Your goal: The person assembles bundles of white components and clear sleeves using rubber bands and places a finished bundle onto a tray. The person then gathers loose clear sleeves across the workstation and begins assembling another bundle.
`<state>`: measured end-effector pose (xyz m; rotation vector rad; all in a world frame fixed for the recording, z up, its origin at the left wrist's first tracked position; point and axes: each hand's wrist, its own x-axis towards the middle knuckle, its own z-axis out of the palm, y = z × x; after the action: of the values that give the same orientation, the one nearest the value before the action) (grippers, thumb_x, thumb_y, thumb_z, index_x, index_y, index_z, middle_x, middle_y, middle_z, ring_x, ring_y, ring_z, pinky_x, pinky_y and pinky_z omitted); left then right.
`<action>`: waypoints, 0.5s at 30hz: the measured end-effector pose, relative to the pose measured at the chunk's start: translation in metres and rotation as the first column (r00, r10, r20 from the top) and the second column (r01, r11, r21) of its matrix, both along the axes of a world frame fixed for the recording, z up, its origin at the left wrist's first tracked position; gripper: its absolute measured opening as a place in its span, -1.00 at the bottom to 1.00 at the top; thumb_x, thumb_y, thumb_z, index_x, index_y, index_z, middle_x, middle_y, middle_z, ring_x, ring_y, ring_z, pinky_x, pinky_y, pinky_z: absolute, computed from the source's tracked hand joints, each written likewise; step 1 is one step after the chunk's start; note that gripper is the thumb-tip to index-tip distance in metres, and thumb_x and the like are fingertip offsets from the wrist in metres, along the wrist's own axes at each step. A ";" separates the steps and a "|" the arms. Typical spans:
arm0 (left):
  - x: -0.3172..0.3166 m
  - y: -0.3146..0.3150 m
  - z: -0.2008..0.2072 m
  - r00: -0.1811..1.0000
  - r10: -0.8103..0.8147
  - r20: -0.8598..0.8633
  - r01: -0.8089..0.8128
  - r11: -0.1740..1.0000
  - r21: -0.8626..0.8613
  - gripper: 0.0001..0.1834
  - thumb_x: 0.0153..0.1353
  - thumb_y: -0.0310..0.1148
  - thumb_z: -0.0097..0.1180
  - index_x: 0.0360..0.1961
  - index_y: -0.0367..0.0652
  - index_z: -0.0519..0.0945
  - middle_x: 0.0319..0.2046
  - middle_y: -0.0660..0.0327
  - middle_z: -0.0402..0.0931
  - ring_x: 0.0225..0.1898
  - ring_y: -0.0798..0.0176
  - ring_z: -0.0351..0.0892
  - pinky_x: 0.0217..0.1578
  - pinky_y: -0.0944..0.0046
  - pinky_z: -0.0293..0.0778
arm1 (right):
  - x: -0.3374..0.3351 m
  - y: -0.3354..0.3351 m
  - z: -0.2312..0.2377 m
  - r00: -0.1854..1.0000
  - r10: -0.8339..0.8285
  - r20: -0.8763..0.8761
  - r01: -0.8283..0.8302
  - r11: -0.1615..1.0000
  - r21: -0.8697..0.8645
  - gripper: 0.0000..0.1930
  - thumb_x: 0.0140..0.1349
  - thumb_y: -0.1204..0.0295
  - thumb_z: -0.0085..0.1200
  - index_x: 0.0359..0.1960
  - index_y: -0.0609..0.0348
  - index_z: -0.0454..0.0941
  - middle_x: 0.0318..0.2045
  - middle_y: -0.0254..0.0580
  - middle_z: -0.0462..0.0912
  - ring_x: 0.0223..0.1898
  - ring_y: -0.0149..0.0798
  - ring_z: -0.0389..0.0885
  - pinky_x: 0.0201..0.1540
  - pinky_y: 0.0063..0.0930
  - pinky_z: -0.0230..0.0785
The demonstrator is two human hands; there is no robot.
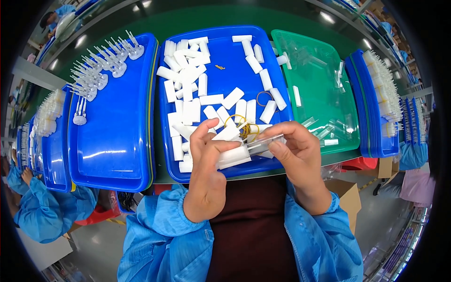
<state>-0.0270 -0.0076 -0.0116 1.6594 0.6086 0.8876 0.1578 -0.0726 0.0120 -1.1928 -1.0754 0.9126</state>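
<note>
Carefully pinching a clear plastic piece [261, 146] between thumb and fingers of the right hand [298, 152], while holding a white block [235, 157] in the curled left hand [206, 175], end to end above the near edge of a blue tray [218, 84]. Probably light and stiff in both cases; likely slick and prone to cracking in the clear one, so best held lightly by the sides. Hard to tell exact left fingertip contact.

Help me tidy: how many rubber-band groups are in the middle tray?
3: yellow twist near the top, brown loop at right, yellow tangle below; more may be hidden.
</note>
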 end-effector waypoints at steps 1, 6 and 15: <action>0.000 0.000 -0.002 1.000 0.003 -0.024 -0.002 0.999 0.046 -0.29 0.34 0.19 -0.50 0.00 -0.25 0.42 0.23 -0.12 -0.05 0.09 -0.02 0.20 0.17 0.03 0.09 | 0.000 -0.001 0.001 0.999 -0.023 0.036 0.022 1.000 0.004 -0.82 0.16 0.55 0.16 -0.19 0.28 0.57 -0.24 -0.17 0.65 -0.19 -0.37 0.60 -0.12 -0.57 0.40; 0.000 -0.002 0.001 0.996 0.009 -0.087 -0.003 0.997 0.073 -0.07 0.21 0.39 -0.65 0.01 -0.29 0.41 0.25 -0.14 -0.08 0.14 -0.09 0.14 0.20 -0.04 0.03 | 0.003 -0.002 0.004 0.983 -0.028 0.182 0.026 1.000 0.015 -0.84 0.12 0.51 0.21 -0.25 0.25 0.60 -0.29 -0.19 0.67 -0.19 -0.37 0.60 -0.11 -0.55 0.38; 0.019 -0.017 0.009 0.998 0.014 0.068 -0.022 0.991 0.132 0.23 -0.14 0.65 -0.59 0.33 -0.17 -0.10 0.34 -0.26 -0.26 0.35 -0.26 -0.14 0.25 -0.12 0.00 | -0.011 -0.005 0.009 0.907 -0.001 0.422 -0.026 0.998 0.058 -0.84 0.05 0.44 0.27 -0.30 0.13 0.65 -0.33 -0.22 0.68 -0.20 -0.25 0.62 -0.07 -0.43 0.30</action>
<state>-0.0083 -0.0246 -0.0027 1.7378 0.5292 1.0110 0.1467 -0.0781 0.0211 -1.3680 -1.4473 0.6347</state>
